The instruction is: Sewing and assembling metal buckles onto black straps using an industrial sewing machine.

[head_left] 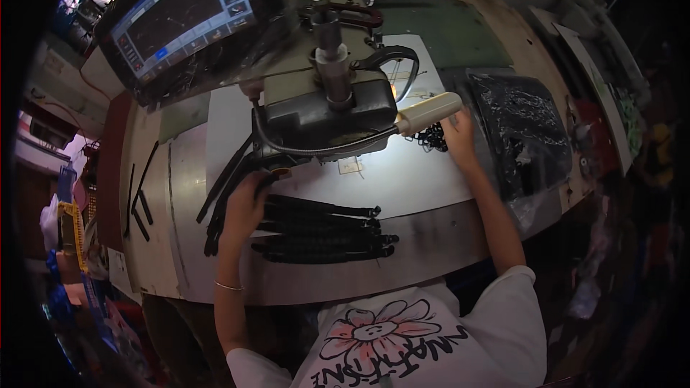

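Observation:
My left hand [246, 205] is closed on a black strap [264, 182] at the lower left of the machine head [323, 118]. Several long black straps with small fittings at their ends [320, 244] lie beside it on the white board and metal edge. My right hand [457, 133] is at the machine's right, at a pile of small black rings or buckles [433, 137]; its fingertips are partly behind the cream lamp tube [431, 113], so what they hold is unclear. More long black straps [226, 172] lie left of the machine.
A screen [187, 21] rises at the upper left. A plastic bag of black items [517, 122] lies on the right of the table. Thin black strips [140, 201] lie at the left. Baskets and coloured items [72, 237] stand beyond the table's left edge.

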{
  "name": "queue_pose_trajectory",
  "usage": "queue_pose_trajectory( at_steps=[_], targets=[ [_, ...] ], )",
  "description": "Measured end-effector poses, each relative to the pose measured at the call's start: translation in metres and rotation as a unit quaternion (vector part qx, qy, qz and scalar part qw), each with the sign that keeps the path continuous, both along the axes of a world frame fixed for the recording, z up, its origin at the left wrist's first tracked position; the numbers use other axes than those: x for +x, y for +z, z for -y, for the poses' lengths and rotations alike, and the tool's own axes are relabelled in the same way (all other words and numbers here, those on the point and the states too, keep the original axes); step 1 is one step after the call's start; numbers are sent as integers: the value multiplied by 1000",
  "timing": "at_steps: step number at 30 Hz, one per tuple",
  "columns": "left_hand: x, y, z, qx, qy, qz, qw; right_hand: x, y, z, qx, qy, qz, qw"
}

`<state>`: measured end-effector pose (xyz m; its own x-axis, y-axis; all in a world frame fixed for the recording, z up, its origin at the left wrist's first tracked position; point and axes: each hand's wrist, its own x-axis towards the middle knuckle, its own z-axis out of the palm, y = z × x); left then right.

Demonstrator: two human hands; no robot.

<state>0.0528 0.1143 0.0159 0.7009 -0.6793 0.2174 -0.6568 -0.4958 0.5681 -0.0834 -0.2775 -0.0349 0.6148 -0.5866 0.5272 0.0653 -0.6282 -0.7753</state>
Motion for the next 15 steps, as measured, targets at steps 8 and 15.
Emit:
queue_pose_trajectory(
  at_steps=[8, 15],
  targets=[
    [-20, -16, 2, 46, -19, 15, 999, -7, 29, -20, -259, 124, -127, 949],
    [-21, -5, 17, 57, -43, 122, 990, 4, 27, -18, -230, 154, -179, 944]
  ],
)
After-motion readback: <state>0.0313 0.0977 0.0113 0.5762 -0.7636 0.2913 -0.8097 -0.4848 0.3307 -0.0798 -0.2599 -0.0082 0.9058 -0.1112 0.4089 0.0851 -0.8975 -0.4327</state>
